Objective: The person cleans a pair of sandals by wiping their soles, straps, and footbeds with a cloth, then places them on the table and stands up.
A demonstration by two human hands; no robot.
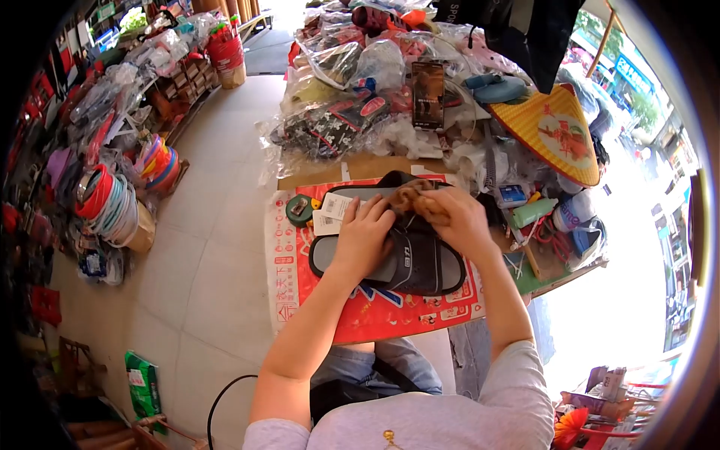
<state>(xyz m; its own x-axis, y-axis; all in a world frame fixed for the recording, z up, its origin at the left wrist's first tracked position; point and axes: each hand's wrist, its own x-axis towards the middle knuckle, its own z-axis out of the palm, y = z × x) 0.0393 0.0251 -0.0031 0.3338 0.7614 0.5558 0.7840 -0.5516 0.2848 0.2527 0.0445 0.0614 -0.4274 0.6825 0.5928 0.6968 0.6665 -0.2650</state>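
Observation:
A pair of black and grey slide sandals lies on a red and white printed sheet (pixel 360 324). The near slide sandal (pixel 442 271) has a white logo on its strap; the far slide sandal (pixel 351 192) is partly covered by my hands. My left hand (pixel 364 232) rests with outstretched fingers over the footbeds, beside white barcode tags (pixel 334 204). In my right hand (pixel 459 219) a crumpled brown cloth (pixel 411 196) is gripped against the far sandal's strap. A green tape measure (pixel 300 211) sits left of the tags.
Plastic-wrapped shoes (pixel 330 127) pile up behind the sheet, with a phone (pixel 428 96) propped among them. At right are a yellow conical hat (pixel 551 135), a green bottle (pixel 534 212) and a blue box (pixel 512 196). Goods and baskets (pixel 112 206) line the left side.

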